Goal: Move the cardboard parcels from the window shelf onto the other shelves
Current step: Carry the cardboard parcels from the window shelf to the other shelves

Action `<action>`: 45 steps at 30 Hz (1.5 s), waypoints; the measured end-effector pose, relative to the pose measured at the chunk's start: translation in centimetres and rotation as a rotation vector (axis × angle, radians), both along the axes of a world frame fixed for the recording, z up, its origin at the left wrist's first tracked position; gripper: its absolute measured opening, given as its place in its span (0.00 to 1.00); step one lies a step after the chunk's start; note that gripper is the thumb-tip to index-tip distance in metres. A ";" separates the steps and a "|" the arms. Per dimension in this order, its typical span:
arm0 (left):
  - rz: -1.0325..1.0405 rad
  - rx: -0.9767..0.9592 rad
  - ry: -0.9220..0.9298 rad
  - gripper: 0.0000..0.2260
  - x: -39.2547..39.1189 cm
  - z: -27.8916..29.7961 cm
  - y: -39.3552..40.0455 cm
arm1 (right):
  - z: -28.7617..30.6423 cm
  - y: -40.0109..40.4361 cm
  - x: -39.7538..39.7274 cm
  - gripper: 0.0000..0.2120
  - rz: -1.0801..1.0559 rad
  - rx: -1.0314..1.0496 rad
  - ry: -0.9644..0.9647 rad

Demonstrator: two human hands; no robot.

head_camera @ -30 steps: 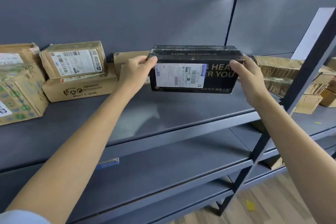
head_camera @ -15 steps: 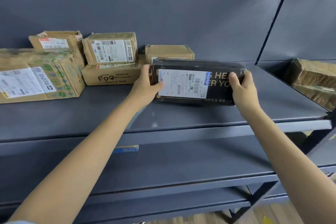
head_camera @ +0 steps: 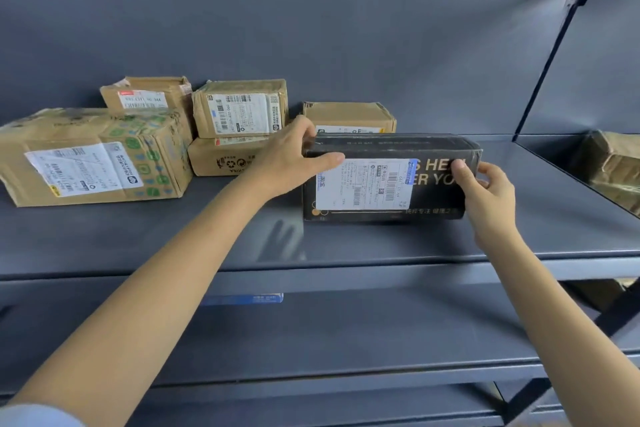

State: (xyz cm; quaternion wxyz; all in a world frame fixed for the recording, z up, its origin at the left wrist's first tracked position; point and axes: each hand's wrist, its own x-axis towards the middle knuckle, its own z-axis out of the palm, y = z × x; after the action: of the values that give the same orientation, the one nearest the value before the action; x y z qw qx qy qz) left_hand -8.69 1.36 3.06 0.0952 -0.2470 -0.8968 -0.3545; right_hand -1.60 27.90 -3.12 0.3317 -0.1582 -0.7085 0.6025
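A black parcel (head_camera: 388, 180) with a white shipping label and gold lettering stands on its long edge on the grey shelf board (head_camera: 346, 239). My left hand (head_camera: 291, 156) grips its upper left corner, thumb across the front. My right hand (head_camera: 485, 191) grips its right end, thumb on the front face. Behind it sits a small brown parcel (head_camera: 349, 116). To the left two brown parcels are stacked (head_camera: 239, 111) (head_camera: 221, 159), with another small one (head_camera: 149, 95) behind a large taped box (head_camera: 93, 156).
A grey back panel closes the shelf behind. A dark upright post (head_camera: 547, 55) divides this bay from the right one, where brown parcels (head_camera: 613, 166) lie. Lower shelf boards (head_camera: 311, 340) run below. More cartons show above the back panel.
The black parcel came down from mid-air and now stands on the shelf board. Both hands have stayed on its ends. The view has shifted left and closer.
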 end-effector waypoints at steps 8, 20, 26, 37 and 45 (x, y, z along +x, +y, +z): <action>-0.073 -0.395 -0.147 0.42 -1.6 3.0 -0.9 | 3.6 -2.9 -0.3 0.20 0.007 0.101 0.122; -0.196 0.662 -0.556 0.27 -1.1 -0.9 -0.3 | 4.3 -8.3 -1.1 0.45 0.515 0.045 -0.095; -0.112 0.699 -0.582 0.37 -0.2 -1.6 -0.9 | 3.0 -8.2 -1.6 0.34 0.706 -0.014 -0.073; 0.073 1.055 -0.208 0.10 -2.2 -1.8 -5.7 | 3.7 -6.1 -1.8 0.18 0.610 -0.090 0.063; 0.099 0.886 -0.335 0.14 -2.3 -3.2 -6.6 | 3.1 -6.5 -2.8 0.22 0.513 -0.253 0.143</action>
State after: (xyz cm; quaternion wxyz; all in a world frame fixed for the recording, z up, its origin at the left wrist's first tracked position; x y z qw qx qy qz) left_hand -10.97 -5.21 -0.12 0.0624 -0.0790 -0.6731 -0.7327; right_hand -4.40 21.36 -0.03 0.1952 0.0289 -0.6195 0.7598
